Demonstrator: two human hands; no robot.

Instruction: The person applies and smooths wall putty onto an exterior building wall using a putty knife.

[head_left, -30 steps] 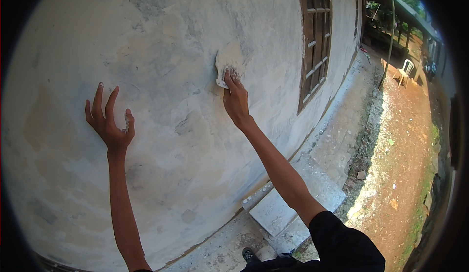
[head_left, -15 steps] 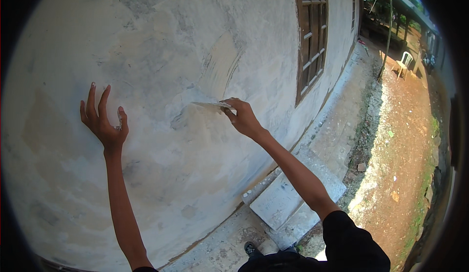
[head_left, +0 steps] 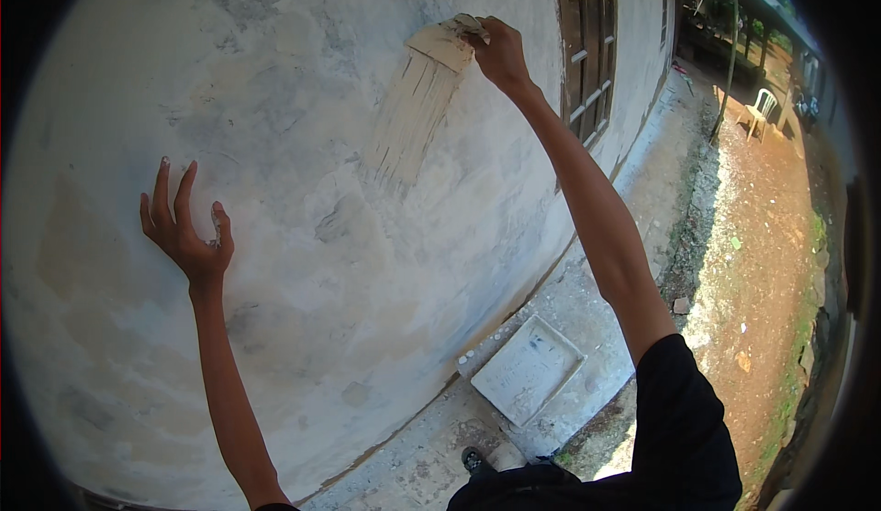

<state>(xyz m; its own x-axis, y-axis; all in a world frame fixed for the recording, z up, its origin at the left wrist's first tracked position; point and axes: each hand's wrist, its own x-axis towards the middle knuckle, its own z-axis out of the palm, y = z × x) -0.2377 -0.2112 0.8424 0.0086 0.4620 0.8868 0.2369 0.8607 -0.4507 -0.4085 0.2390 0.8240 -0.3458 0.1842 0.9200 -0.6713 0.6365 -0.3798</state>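
My right hand (head_left: 502, 56) is raised high on the grey-white wall (head_left: 275, 327), closed on a putty knife (head_left: 440, 49). The broad, pale, putty-smeared blade lies at the top of a fresh beige streak of putty (head_left: 413, 121). Thin dark grooves run down through this streak. Off to the left, my left hand (head_left: 188, 240) is open beside the wall, its fingers spread and pointing up. White residue shows on its fingertips and thumb. Whether its palm touches the wall I cannot tell.
A brown-framed window (head_left: 587, 52) stands just right of my right arm. Below, a white rectangular tray (head_left: 528, 371) sits on a concrete ledge near my foot (head_left: 473, 461). A plastic chair (head_left: 758, 112) stands farther off on a dirt path (head_left: 734, 300).
My right hand has moved up the wall with the putty knife, and the beige streak is broader and more grooved beneath it. My left hand has shifted slightly left.
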